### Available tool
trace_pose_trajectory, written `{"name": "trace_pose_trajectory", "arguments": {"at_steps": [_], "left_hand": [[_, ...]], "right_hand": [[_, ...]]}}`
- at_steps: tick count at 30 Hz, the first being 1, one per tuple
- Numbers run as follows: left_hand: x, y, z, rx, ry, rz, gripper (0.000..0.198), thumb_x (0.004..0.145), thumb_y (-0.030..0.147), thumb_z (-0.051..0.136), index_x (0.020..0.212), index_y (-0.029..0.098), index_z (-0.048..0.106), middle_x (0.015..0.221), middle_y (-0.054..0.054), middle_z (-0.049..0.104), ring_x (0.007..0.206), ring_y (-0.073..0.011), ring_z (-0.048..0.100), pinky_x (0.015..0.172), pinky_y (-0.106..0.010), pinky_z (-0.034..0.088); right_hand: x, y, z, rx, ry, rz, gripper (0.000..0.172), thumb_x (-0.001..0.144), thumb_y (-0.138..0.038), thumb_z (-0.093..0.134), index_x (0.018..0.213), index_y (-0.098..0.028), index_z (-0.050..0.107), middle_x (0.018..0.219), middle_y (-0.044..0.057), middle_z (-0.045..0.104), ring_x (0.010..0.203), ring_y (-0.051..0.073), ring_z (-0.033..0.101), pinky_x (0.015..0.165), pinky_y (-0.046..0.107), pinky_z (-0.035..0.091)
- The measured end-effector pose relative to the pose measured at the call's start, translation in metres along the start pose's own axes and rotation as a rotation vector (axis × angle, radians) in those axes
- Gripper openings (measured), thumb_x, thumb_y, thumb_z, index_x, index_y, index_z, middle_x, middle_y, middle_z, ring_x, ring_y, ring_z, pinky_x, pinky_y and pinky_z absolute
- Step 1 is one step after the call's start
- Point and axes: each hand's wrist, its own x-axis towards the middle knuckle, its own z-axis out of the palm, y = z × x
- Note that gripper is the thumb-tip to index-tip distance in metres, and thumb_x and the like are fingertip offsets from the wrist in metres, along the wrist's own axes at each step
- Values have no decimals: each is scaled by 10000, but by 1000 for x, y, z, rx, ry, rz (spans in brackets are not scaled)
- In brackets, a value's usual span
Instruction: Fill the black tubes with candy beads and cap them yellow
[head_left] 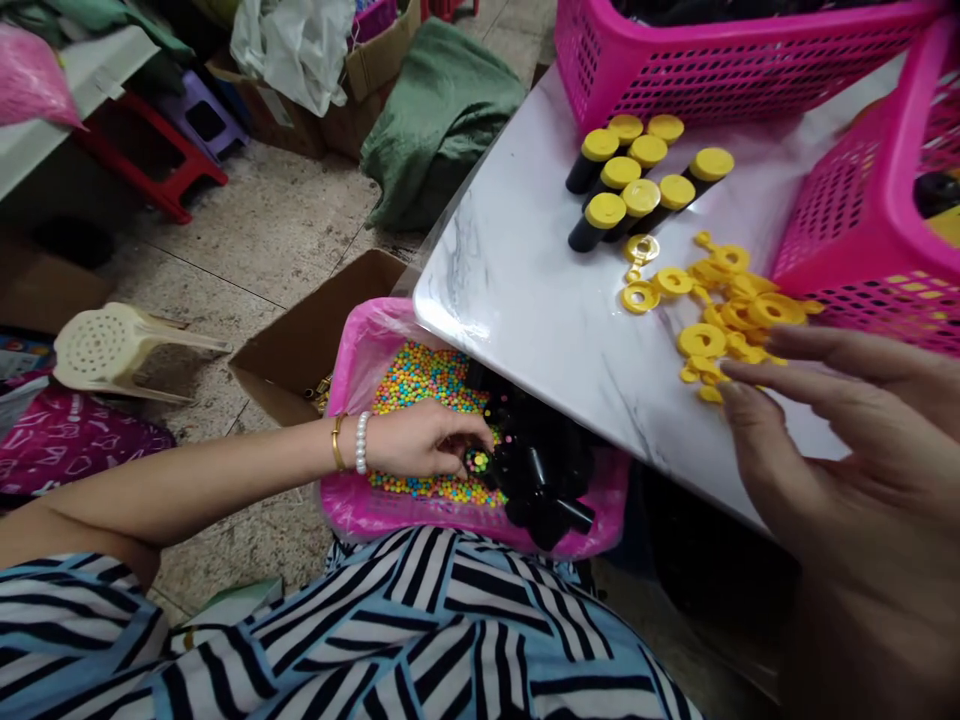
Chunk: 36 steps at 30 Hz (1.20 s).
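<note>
My left hand (pixel 427 440) reaches down into a pink tray (pixel 360 505) on my lap. The tray holds small multicoloured beads (pixel 424 380) and several black tubes (pixel 547 475). The fingers of that hand close around one black tube (pixel 480 462) filled with beads. My right hand (pixel 847 450) hovers over the marble table (pixel 540 300), fingers stretched out and apart, holding nothing. Its fingertips are next to a pile of yellow caps (pixel 724 305). Several black tubes with yellow caps (pixel 637 185) lie together farther back on the table.
Two pink plastic baskets (pixel 720 60) stand at the table's back and right. An open cardboard box (pixel 315 340) sits on the floor beside the tray. A cream stool (pixel 120 350) lies tipped over on the left; a green cloth (pixel 442 110) and stools lie beyond.
</note>
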Motion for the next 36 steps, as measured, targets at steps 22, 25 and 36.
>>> {"name": "trace_pose_trajectory", "arguments": {"at_steps": [22,25,36], "left_hand": [[77,36,-36,398,691,307,363,729,348,818,998,158,665,951,-66,723,890,-211,632,877,-372,459],[76,37,-34,425,710,341,378,728,428,812,963,165,676,929,-58,719,877,-206,634,864,-353,454],[77,35,-28,422,773,312,263,820,357,718,974,150,666,930,-66,701,891,-213,612,854,-359,465]], "right_hand": [[60,10,59,-259,-361,-213,287,873,-420,622,845,-163,745,890,113,628,881,257,559,796,384,484],[51,-3,54,-186,-367,-222,239,899,-350,588,791,-165,694,871,96,628,846,235,575,766,359,490],[34,-5,24,20,-619,-433,643,897,-464,589,1417,-111,455,1412,153,512,1226,314,488,1022,490,446]]}}
